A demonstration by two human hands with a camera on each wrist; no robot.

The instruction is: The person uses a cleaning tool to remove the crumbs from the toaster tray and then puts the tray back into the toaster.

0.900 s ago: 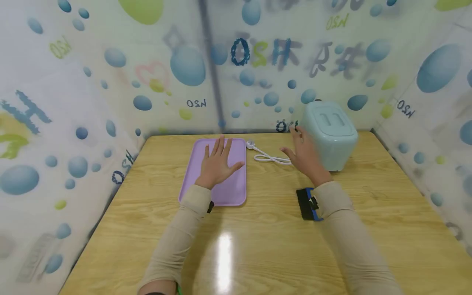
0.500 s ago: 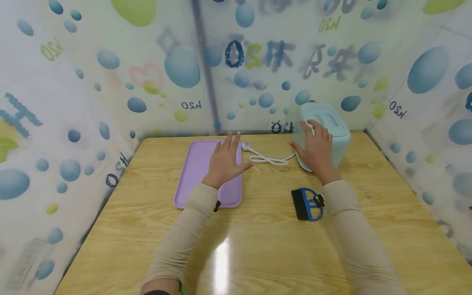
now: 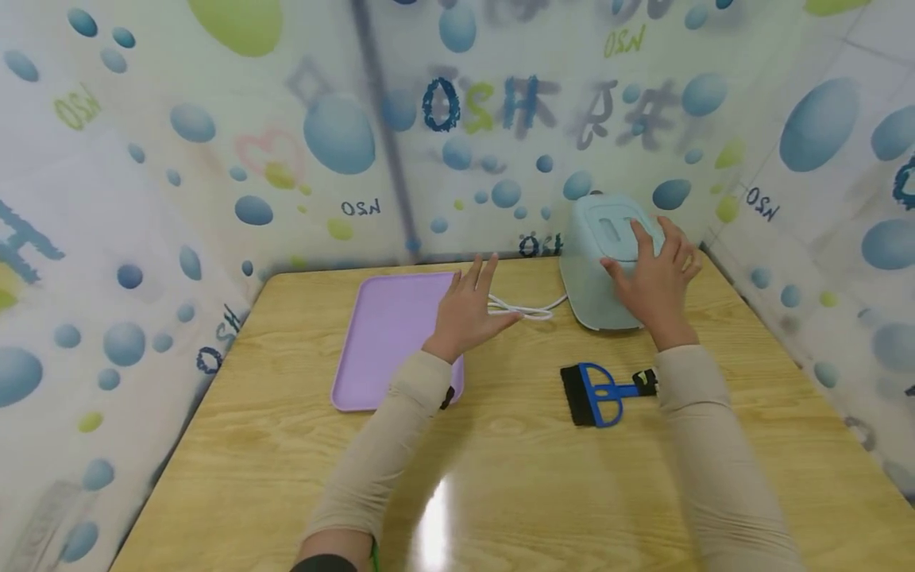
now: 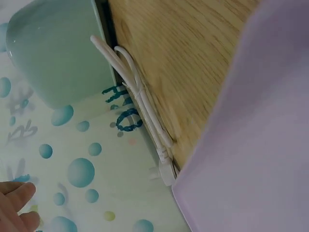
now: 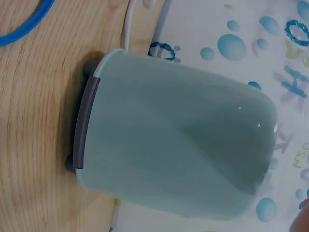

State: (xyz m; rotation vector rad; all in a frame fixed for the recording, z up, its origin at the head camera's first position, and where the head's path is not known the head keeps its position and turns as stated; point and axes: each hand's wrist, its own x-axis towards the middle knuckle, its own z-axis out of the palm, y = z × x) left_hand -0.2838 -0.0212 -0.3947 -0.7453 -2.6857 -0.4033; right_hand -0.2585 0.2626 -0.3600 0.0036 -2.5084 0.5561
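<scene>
A pale green two-slot toaster [image 3: 589,282] stands at the back right of the table. My right hand [image 3: 656,290] is over its front right side in the head view, fingers spread and slightly bent, holding nothing. One fingertip [image 5: 300,223] shows at the edge of the right wrist view, apart from the toaster's body there. My left hand [image 3: 468,318] hovers across the right edge of a lilac tray [image 3: 386,334], fingers straight and thumb out. Between tray and toaster lies a bundled white power cord [image 3: 527,312]; its plug [image 4: 167,172] is hidden in the head view.
A blue hand brush [image 3: 577,396] with black bristles lies in front of the toaster, its handle end next to my right sleeve [image 3: 704,421]. Patterned sheeting [image 3: 457,214] rises directly behind the wooden table [image 3: 529,477] and along both sides.
Both hands have moved right: the left from over the tray to its right edge, the right from the toaster's left side to its front right. More of the brush's handle shows. The view has shifted slightly.
</scene>
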